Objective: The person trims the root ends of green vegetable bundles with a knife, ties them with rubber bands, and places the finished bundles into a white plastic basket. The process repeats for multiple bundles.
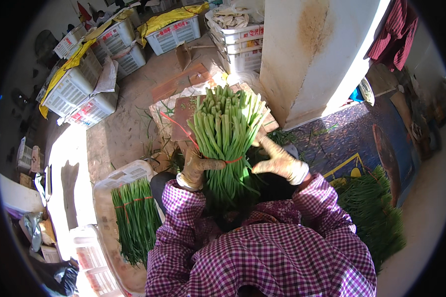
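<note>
A thick bundle of green chive-like stalks [223, 130] stands before me, cut ends pointing away and the thinner leaves towards my lap. My left hand [199, 165], in a stained glove, grips its left side with the thumb across the front. A red tie [233, 160] crosses the bundle at that thumb, and a loose red length sticks out to the upper left. On the right side, my gloved right hand [280, 159] has its thumb and fingers spread; the fingertips reach the stalks' edge, where their contact is partly hidden.
Tied greens [135, 219] lie in a white plastic crate [102, 230] at my left. More greens [371, 211] lie at my right. Beyond the bundle is a low board-topped stand [180, 124], beside a pillar [301, 59]. Stacked crates [72, 89] line the far left.
</note>
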Demonstrator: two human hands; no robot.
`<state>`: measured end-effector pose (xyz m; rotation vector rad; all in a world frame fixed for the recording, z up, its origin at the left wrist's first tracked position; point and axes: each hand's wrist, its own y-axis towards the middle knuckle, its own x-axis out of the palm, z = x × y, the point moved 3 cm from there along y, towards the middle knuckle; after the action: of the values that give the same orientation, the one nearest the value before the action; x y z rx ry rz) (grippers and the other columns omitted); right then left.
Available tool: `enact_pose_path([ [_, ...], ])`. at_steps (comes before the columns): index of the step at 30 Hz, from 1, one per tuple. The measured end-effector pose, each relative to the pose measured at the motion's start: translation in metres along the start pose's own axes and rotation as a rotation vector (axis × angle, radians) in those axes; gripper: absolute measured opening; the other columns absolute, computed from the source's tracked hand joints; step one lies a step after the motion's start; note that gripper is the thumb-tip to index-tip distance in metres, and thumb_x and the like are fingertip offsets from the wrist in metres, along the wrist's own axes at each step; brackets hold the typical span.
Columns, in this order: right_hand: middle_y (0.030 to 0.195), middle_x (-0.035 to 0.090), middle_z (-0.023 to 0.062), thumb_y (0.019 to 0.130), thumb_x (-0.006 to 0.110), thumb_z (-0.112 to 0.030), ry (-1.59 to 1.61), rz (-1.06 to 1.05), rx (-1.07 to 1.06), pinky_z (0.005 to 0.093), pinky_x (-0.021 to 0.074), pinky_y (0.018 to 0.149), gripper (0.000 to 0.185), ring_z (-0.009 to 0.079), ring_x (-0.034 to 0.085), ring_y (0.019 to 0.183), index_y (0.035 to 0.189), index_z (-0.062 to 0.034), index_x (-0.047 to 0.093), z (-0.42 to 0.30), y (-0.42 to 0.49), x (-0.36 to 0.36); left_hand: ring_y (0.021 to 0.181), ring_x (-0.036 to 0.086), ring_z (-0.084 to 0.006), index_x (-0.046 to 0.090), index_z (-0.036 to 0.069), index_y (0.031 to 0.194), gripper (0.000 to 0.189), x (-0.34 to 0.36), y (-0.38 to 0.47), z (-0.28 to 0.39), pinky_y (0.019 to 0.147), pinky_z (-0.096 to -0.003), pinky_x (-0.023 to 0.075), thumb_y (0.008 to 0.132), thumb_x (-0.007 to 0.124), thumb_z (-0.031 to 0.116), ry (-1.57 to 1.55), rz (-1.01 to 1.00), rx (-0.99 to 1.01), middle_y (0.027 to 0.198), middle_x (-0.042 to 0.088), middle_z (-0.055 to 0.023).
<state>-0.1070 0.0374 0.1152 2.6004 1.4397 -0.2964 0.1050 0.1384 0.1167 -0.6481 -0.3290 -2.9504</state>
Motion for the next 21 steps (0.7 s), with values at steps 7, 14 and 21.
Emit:
enact_pose_path([
  [7, 0.143, 0.057, 0.0105, 0.079, 0.083, -0.008, 0.205, 0.300, -0.210, 0.0382, 0.0378, 0.114, 0.090, 0.0230, 0.050, 0.134, 0.156, -0.0049, 0.038, 0.002, 0.020, 0.034, 0.137, 0.049, -0.0293, 0.043, 0.003, 0.153, 0.094, 0.012, -0.002, 0.047, 0.115, -0.0450, 0.0382, 0.077, 0.090, 0.029, 0.332, 0.264, 0.194, 0.146, 0.054, -0.0157],
  [14, 0.128, 0.063, 0.0215, 0.072, 0.090, -0.026, -0.219, 0.516, -0.171, 0.0462, 0.0485, 0.102, 0.097, 0.0396, 0.061, 0.119, 0.152, -0.0025, 0.040, -0.014, 0.026, 0.066, 0.140, 0.045, -0.0304, 0.024, 0.002, 0.161, 0.114, 0.011, -0.026, 0.034, 0.109, -0.0404, 0.0454, 0.073, 0.093, 0.025, 0.326, 0.319, 0.402, 0.154, 0.045, -0.0191],
  [21, 0.121, 0.068, 0.0222, 0.083, 0.081, -0.047, -0.518, 0.105, -0.093, 0.0448, 0.0509, 0.099, 0.091, 0.0358, 0.067, 0.110, 0.154, -0.0078, 0.040, 0.034, 0.025, 0.064, 0.109, 0.066, -0.0260, 0.055, 0.001, 0.137, 0.059, -0.095, -0.022, -0.043, 0.090, -0.0397, 0.0591, 0.085, 0.081, 0.009, -0.288, 0.375, 0.136, 0.128, 0.066, -0.0107],
])
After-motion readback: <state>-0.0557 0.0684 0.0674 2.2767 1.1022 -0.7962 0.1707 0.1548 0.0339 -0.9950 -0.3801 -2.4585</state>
